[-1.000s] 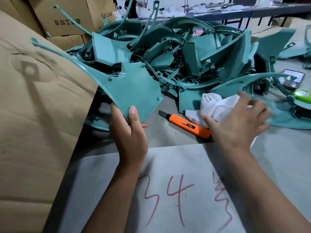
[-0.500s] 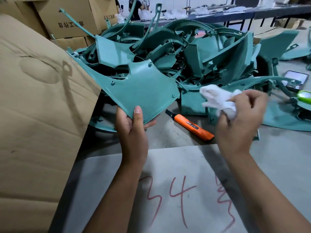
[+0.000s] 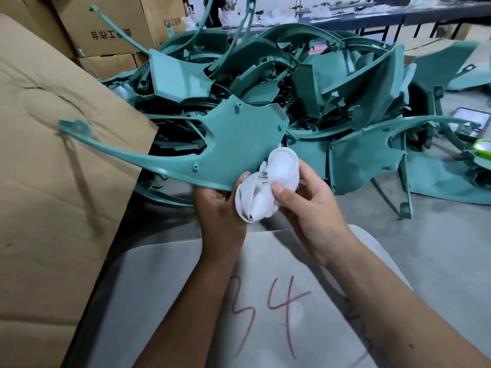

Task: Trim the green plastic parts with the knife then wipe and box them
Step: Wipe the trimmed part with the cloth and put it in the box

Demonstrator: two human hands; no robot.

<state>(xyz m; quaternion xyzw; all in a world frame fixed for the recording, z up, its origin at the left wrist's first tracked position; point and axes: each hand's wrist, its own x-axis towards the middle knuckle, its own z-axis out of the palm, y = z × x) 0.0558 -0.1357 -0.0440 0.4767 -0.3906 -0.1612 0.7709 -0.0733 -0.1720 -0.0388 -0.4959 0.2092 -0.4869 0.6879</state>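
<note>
My left hand (image 3: 220, 216) grips the lower edge of a green plastic part (image 3: 233, 144), a flat panel with a long thin arm that reaches left over the cardboard. My right hand (image 3: 308, 208) holds a crumpled white cloth (image 3: 268, 189) against the panel's lower right corner, thumb on the cloth. The cloth touches both hands. The orange knife is hidden behind the hands and the part.
A big heap of green plastic parts (image 3: 305, 75) fills the table behind. A large cardboard box (image 3: 53, 181) stands at the left, more boxes (image 3: 106, 25) behind it. A phone (image 3: 470, 123) lies at the right. A grey sheet (image 3: 265, 301) marked "34" lies under my forearms.
My right hand lifted the white cloth off the table and brought it left to the part. My left hand turned the part so its long arm points left. The knife is now hidden.
</note>
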